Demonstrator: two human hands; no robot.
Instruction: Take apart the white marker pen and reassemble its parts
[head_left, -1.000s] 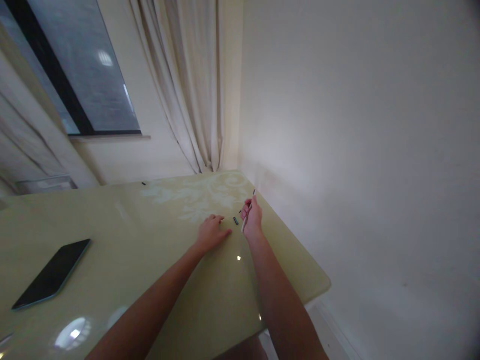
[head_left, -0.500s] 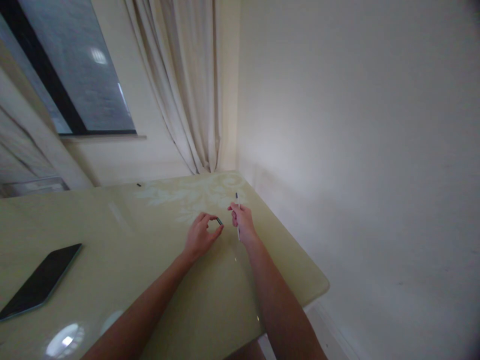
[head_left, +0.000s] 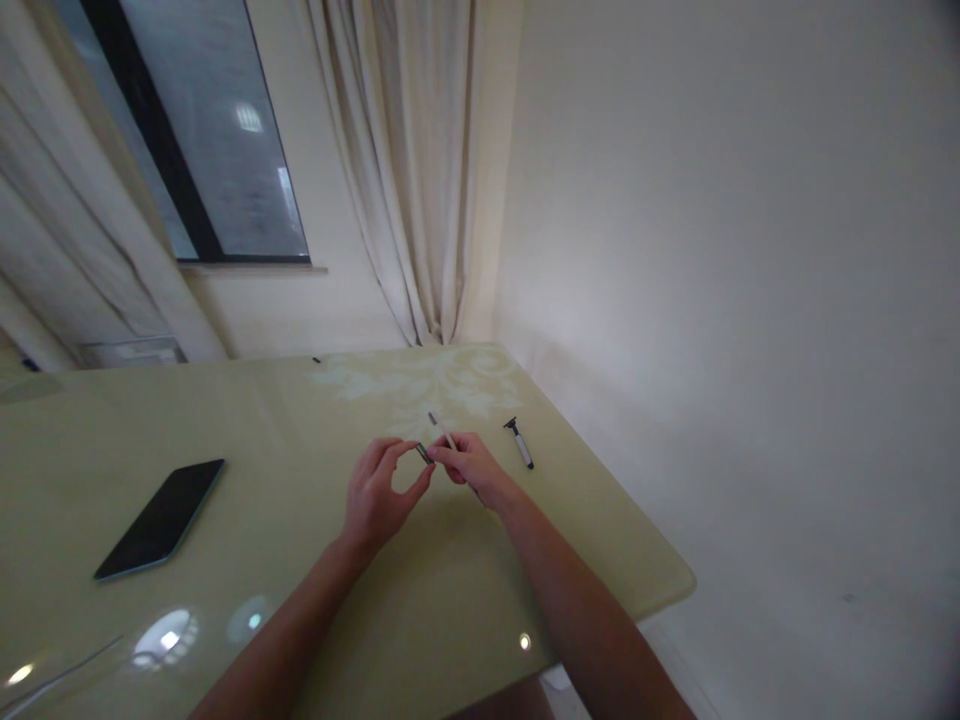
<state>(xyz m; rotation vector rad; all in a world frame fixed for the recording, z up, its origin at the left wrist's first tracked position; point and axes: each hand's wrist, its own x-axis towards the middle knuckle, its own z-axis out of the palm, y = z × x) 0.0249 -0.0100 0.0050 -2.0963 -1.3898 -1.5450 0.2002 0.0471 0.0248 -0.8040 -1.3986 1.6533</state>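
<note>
Between the thumb and forefinger of my left hand (head_left: 379,492) is a small dark cartridge-like piece (head_left: 424,453), held above the table. My right hand (head_left: 469,467) grips a thin pale stick with a dark tip (head_left: 442,430), which slants up and to the left. The fingertips of my right hand meet the small piece at its right end. To the right of my hands lies a razor (head_left: 521,446) with a dark head and a light handle.
The glossy yellow-green table (head_left: 285,500) has its right edge near the wall. A black tablet (head_left: 161,520) lies at the left, a tiny dark item (head_left: 316,360) at the far edge. A thin cable (head_left: 71,670) is at the lower left. Curtains hang behind.
The view has turned left. My right hand has come to the small piece beside my left hand, and the stick has tilted left. The razor now shows to the right.
</note>
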